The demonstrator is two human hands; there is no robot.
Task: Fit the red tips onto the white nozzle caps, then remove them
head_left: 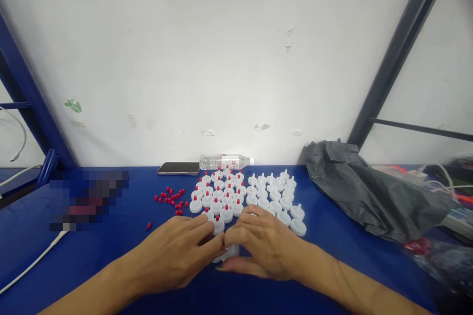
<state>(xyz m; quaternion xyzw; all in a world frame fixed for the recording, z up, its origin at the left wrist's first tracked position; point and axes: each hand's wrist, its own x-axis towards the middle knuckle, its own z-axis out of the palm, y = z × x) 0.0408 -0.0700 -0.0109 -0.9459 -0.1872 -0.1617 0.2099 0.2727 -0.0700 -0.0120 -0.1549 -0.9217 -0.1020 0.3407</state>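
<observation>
Near the front of the blue table my right hand has its fingers curled round a white nozzle cap. My left hand meets it there, thumb and fingers pinched together at the top of that cap. Whatever is between the left fingertips is hidden. Just beyond my hands stand several white nozzle caps with red tips, set close together. To their right are several white nozzle caps without red tips. Loose small red tips lie scattered to the left, one of them nearer to me.
A dark phone and a clear plastic bottle lie along the wall. A grey plastic bag covers the right side, with cables behind it. On the left a white cable runs to a blurred-out object.
</observation>
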